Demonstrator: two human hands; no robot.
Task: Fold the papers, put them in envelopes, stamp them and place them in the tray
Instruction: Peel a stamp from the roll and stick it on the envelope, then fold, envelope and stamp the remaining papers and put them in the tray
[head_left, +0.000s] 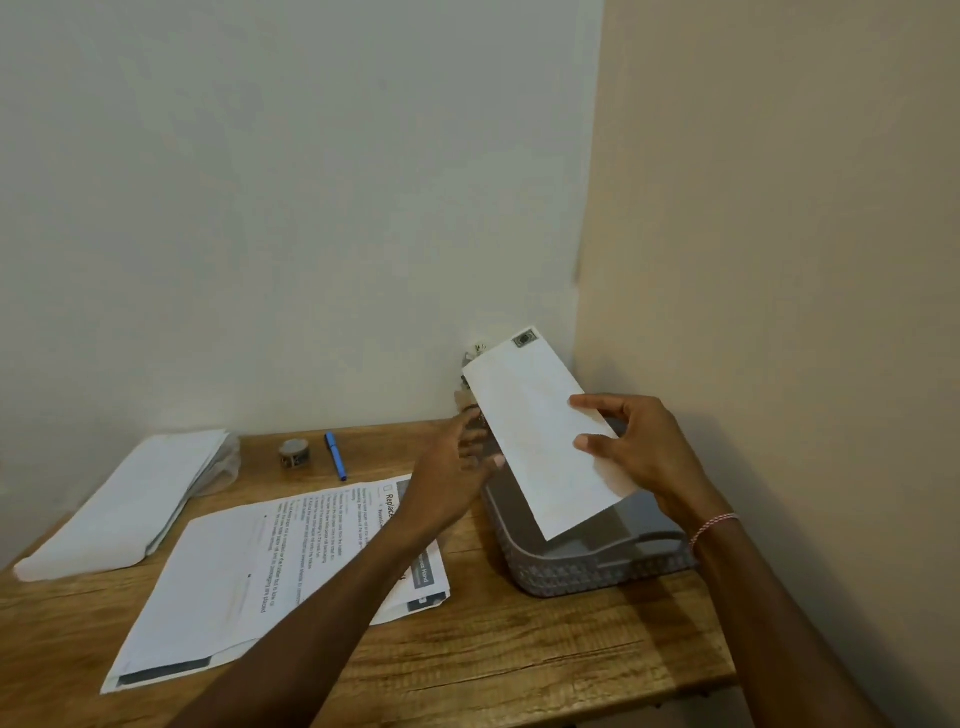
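Observation:
My right hand (641, 449) grips a white envelope (540, 431) by its right edge and holds it tilted above the grey tray (582, 571). A dark stamp (523, 340) shows at the envelope's far corner. My left hand (457, 462) hovers just left of the envelope with fingers relaxed and spread, holding nothing. Printed paper sheets (249, 566) lie on the wooden table (493, 660) under my left forearm.
A stack of white envelopes (130, 499) lies at the table's left. A small roll of stamps or tape (294, 453) and a blue pen (335, 456) lie near the back wall. The tray stands in the right corner against both walls.

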